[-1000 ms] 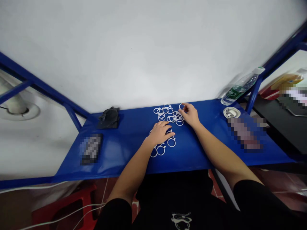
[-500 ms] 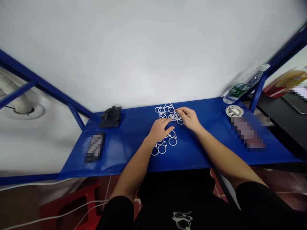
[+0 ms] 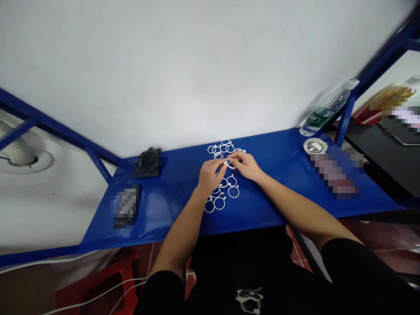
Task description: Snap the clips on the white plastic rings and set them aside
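Several white plastic rings (image 3: 223, 148) lie scattered on the blue table (image 3: 170, 197), with a few more rings (image 3: 219, 201) nearer to me. My left hand (image 3: 209, 176) and my right hand (image 3: 245, 165) meet above the middle of the pile. Both pinch the same white ring (image 3: 229, 163) between their fingertips, the left from the left side and the right from the right. The ring is lifted slightly off the table.
A dark cloth-like lump (image 3: 147, 162) sits at the back left and a blurred flat item (image 3: 125, 205) lies in front of it. A plastic bottle (image 3: 323, 111) leans at the back right beside a round metal lid (image 3: 315, 145). Blue frame posts (image 3: 344, 122) flank the table.
My right hand drew back from the far rings toward the middle. My left hand lifted off the near rings, and both now pinch one ring.
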`<state>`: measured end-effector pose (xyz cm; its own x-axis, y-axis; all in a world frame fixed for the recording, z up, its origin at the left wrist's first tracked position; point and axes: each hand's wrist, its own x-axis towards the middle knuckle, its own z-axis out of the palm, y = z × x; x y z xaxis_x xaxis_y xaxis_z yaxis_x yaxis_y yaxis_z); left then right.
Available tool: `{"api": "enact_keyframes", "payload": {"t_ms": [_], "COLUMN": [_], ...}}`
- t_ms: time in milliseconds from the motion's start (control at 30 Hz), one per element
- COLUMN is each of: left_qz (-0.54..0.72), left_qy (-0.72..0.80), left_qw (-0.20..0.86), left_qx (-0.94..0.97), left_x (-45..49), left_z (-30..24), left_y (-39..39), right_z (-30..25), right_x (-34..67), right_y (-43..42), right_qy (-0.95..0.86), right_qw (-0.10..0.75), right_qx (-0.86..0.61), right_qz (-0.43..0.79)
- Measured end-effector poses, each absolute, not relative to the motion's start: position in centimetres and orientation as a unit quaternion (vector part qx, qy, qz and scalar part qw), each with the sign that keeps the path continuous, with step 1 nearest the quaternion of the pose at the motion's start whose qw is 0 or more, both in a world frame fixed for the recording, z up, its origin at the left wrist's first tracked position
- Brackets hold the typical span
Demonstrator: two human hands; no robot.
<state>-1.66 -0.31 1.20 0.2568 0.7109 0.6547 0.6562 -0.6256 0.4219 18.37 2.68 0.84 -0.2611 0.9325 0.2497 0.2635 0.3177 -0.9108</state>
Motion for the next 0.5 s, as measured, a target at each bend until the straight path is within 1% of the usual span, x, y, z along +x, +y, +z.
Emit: {"api": "enact_keyframes", "payload": {"t_ms": [100,267,500], "left_qz": [0.457,0.471,0.479], "left_qy": [0.408,0.405,0.396], "left_qw": [0.012,-0.004,-0.016], "left_qx": [0.79,0.784,0.783], "left_x": [-1.6,-1.6,-1.5], "left_z": [1.1,1.2,1.4], "left_y": [-0.2,-0.1,-0.2], "right_z": [1.0,1.7,2.4], "right_x": [18.4,19.0,19.4], "right_y": [2.6,2.6,2.1], "right_qy": [-0.717,-0.779,-0.804], "right_qw": [0.417,0.436,0.463], "right_qx": [-0.432,-0.391,-0.335], "right_qz": [0.355,0.226,0.165]}}
